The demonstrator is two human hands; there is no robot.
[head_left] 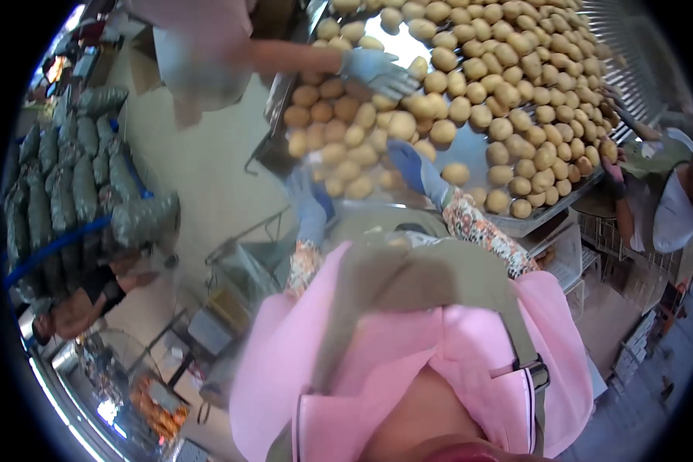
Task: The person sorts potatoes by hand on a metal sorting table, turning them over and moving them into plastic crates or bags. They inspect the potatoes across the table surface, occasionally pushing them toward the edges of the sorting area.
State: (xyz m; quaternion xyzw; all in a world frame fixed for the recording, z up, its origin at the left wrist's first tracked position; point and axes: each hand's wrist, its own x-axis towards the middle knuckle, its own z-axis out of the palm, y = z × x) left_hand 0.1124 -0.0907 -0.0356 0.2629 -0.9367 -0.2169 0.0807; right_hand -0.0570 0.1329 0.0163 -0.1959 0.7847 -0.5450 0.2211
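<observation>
Many round, yellow-brown potatoes point(516, 92) cover a shiny metal table point(470, 154). My left hand point(309, 202), in a blue glove, is at the table's near left edge beside several potatoes; its fingers are spread and nothing shows in it. My right hand point(420, 173), in a blue glove with a darker palm, reaches over the near edge among the potatoes. Its fingers are stretched out and it holds nothing that I can see. Floral sleeves cover both my forearms. Haze blurs the potatoes between my hands.
A co-worker's gloved hand point(379, 72) rests on potatoes at the back left. Another person point(662, 185) stands at the right edge with a hand by the potatoes. Filled green sacks point(69, 177) are stacked at the left, near a person point(92, 300). White crates point(566, 258) stand under the table's right side.
</observation>
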